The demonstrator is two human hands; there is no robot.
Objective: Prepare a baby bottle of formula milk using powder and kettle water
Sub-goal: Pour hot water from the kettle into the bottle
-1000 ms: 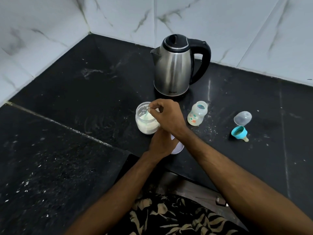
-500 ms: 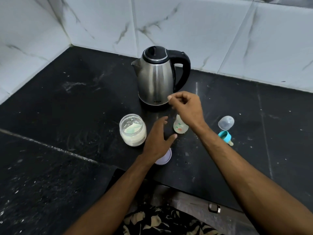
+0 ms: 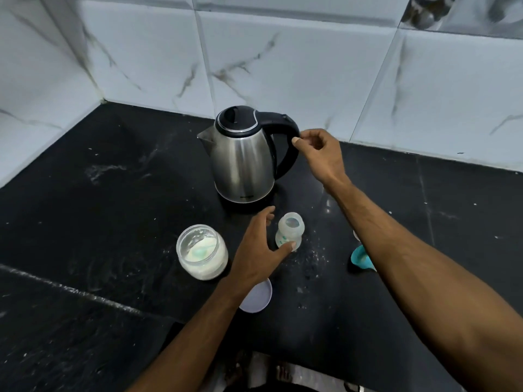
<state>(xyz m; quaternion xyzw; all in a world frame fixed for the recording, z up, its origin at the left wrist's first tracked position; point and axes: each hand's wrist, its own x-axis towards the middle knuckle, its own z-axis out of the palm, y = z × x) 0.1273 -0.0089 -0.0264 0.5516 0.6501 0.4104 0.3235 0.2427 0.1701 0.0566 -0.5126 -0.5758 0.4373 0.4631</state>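
Right hand: the right hand (image 3: 319, 154) hangs at the black curved handle of the brushed-steel electric kettle (image 3: 243, 154), thumb and fingertips at the handle's outer edge, fingers loosely curled and not closed round it; whether they touch it I cannot tell. Likely purpose: to take the handle and lift for pouring.

Left hand: the left hand (image 3: 259, 250) is spread, thumb tip against the base of the small clear plastic baby bottle (image 3: 290, 230), fingers reaching past its far side; no grip is closed. Likely purpose: to steady the light bottle against tipping.

Bottle: upright, mouth uncovered, just right of the left hand and below the kettle, so the spout has little way to travel.

Powder jar: the clear round jar of white powder (image 3: 202, 251) stands lidless just left of the left hand, a pale green scoop lying inside.

Jar lid: a pale flat round lid (image 3: 256, 298) lies partly under the left wrist.

Teal screw ring: a teal bottle ring (image 3: 360, 257) shows beside the right forearm, partly hidden, kept clear of the pour.

Stage: judged, water comes next.
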